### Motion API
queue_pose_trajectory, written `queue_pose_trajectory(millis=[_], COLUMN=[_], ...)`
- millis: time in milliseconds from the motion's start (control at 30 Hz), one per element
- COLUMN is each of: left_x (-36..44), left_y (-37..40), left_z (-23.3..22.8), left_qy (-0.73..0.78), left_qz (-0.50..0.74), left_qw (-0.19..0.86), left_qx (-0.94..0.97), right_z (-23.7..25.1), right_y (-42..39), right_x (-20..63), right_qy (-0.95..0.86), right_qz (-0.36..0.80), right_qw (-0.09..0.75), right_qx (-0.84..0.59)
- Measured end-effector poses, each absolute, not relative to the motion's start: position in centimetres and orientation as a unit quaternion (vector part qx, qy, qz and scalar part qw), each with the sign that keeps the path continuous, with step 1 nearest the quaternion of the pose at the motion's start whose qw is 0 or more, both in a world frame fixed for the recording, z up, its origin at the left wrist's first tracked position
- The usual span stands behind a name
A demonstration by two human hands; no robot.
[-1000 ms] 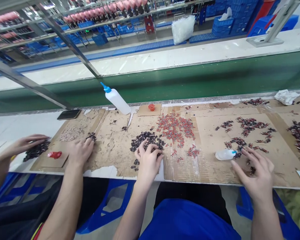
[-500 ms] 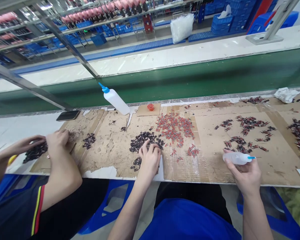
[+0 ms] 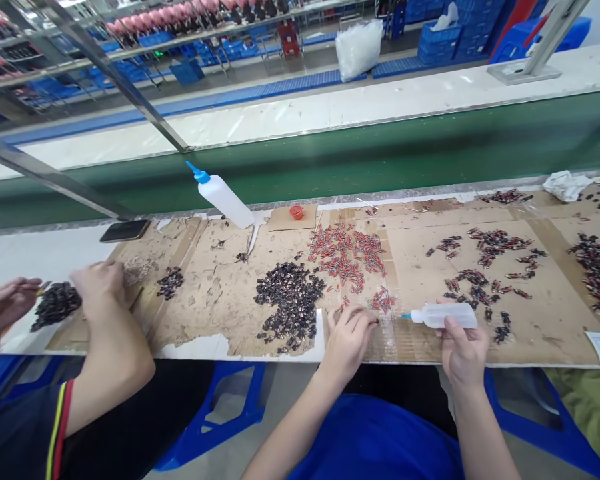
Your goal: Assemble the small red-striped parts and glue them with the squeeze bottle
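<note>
My right hand (image 3: pixel 461 348) holds a small clear squeeze bottle (image 3: pixel 443 315) sideways, its blue nozzle pointing left toward my left hand. My left hand (image 3: pixel 349 335) rests on the cardboard sheet (image 3: pixel 420 333) near the front edge, fingers curled and pinching something small that I cannot make out. A heap of small dark parts (image 3: pixel 289 301) lies just left of it. A spread of small red parts (image 3: pixel 347 256) lies behind it.
A co-worker's hands (image 3: pixel 97 283) work at the left beside dark parts (image 3: pixel 55 303). A larger white bottle (image 3: pixel 220 195) with a blue cap leans at the bench's back edge beside a red cap (image 3: pixel 296 212) and a phone (image 3: pixel 125 231). More dark parts (image 3: pixel 485 263) lie at right.
My left hand left the dark heap and moved right to the cardboard's front edge. My right hand turned the small bottle so its nozzle points left, and drew it nearer. The co-worker's hands shifted left.
</note>
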State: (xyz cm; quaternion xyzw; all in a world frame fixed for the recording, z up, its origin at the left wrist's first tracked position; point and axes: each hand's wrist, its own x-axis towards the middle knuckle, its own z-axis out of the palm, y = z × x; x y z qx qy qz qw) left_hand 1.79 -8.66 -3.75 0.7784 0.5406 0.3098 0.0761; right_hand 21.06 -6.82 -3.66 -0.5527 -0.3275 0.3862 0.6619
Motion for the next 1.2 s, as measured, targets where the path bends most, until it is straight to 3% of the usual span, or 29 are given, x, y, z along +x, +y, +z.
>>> queue_pose_trajectory(millis=[300, 733, 967, 1200], left_x=[1.2, 1.5, 1.5, 1.5], left_y=[-8.7, -8.6, -8.6, -8.6], left_z=[-4.2, -3.9, -3.9, -3.9], left_qy=[0.552, 0.566, 0.569, 0.568], left_qz=[0.362, 0.37, 0.37, 0.373], left_qw=[0.103, 0.114, 0.115, 0.117], left_qx=[0.744, 0.727, 0.725, 0.724], right_z=[-2.5, -2.2, -2.5, -2.2], right_y=[-7.7, -7.3, -7.4, -7.4], right_x=[18.5, 18.2, 18.3, 18.1], right_qy=[-0.466, -0.555, -0.539, -0.528], right_qz=[0.287, 0.238, 0.21, 0.255], right_qw=[0.598, 0.521, 0.528, 0.538], right_qx=[-0.585, -0.603, -0.622, -0.605])
